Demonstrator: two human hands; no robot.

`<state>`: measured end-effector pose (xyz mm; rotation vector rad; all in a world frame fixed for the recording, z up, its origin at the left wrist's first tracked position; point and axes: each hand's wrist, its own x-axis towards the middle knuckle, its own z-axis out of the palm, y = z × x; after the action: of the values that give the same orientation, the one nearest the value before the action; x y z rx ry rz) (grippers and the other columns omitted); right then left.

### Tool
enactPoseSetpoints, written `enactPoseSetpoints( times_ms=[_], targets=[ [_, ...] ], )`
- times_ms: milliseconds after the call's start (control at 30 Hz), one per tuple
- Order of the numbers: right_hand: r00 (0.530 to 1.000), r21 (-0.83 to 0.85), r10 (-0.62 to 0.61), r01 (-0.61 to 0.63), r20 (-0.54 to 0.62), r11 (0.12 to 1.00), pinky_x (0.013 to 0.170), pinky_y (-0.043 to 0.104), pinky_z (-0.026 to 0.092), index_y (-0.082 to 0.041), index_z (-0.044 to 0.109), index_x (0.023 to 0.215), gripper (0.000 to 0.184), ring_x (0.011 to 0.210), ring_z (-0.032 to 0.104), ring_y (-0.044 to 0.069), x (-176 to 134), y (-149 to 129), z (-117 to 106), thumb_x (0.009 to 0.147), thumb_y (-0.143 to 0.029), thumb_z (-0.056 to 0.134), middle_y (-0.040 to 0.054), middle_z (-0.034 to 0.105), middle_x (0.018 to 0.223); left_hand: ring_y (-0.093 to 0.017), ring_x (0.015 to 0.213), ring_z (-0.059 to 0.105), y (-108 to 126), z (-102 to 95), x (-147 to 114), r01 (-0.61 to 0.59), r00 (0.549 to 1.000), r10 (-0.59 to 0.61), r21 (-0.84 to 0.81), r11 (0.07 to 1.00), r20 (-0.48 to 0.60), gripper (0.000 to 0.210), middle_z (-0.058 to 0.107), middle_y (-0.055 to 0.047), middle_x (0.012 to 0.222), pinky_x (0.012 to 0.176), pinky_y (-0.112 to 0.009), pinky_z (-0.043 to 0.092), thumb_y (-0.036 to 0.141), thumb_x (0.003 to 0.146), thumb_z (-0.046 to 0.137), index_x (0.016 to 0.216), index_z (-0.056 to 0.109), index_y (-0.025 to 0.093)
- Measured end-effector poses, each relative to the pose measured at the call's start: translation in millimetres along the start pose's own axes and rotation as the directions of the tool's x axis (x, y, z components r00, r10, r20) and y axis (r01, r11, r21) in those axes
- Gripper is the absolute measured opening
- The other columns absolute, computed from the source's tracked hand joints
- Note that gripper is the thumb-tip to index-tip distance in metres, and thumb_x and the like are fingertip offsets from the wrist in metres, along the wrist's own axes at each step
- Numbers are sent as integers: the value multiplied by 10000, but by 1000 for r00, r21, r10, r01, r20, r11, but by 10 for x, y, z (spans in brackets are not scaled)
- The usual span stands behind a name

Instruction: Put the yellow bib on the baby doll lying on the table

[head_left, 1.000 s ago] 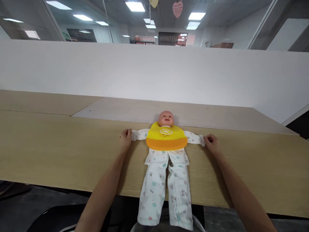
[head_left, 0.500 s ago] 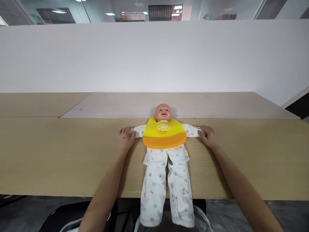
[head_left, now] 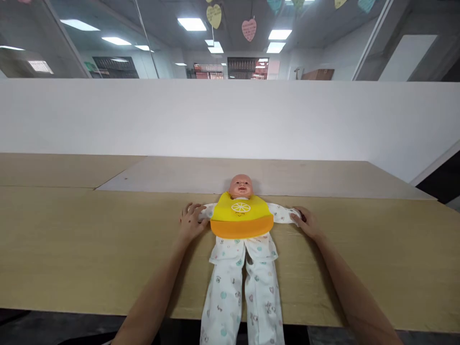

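Hands, left hand (head_left: pixel 191 222) and right hand (head_left: pixel 306 222), press doll (head_left: pixel 240 239) sleeves onto table (head_left: pixel 72 239).

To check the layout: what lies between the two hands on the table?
In the head view, the doll in a yellow bib lies between the left hand and right hand.

Wooden table (head_left: pixel 72 249), white partition (head_left: pixel 143 120), ceiling lights (head_left: pixel 191 24).

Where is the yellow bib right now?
In the head view, the yellow bib lies on the doll's chest, centre of the wooden table, between the left hand and right hand at the sleeve ends.
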<state>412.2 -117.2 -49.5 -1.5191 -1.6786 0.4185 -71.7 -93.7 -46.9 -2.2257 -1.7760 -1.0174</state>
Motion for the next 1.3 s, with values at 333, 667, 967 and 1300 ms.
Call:
enactPoseSetpoints(
  times_ms=[333,667,967,1300],
  targets=[
    [1000,-6,-6,6,11,1000,983,459,477,-197,630,1204,678,1143,586,301,-35,67,10,748,-698,628,144,631,1273,-368,1333,392,13,27,26,27,994,-31,38,999,103,469,626,-119,1297,1090,-518,333,348,735,624,1185,665,224],
    [998,-60,21,-25,-59,998,937,466,483,-198,694,1026,578,1077,606,312,3,50,67,734,-691,617,143,686,1144,-331,1179,503,32,43,43,95,994,-95,15,995,58,292,660,-131,1159,1021,-501,373,315,835,552,1075,688,221],
    [998,-51,26,-29,-66,998,946,451,470,-185,658,1057,582,1056,601,289,-18,58,86,749,-676,612,145,674,1140,-367,1212,475,141,-16,35,113,992,-114,-16,993,-57,573,644,-201,1185,1047,-512,350,206,762,490,1322,505,84],
    [929,55,178,-169,-323,984,815,441,484,-183,547,952,579,885,607,296,-18,-11,59,865,-713,331,182,649,940,-276,897,614,340,-169,31,101,993,-101,2,995,-54,291,672,-97,812,813,-377,443,175,766,445,1014,597,186]
  ],
)
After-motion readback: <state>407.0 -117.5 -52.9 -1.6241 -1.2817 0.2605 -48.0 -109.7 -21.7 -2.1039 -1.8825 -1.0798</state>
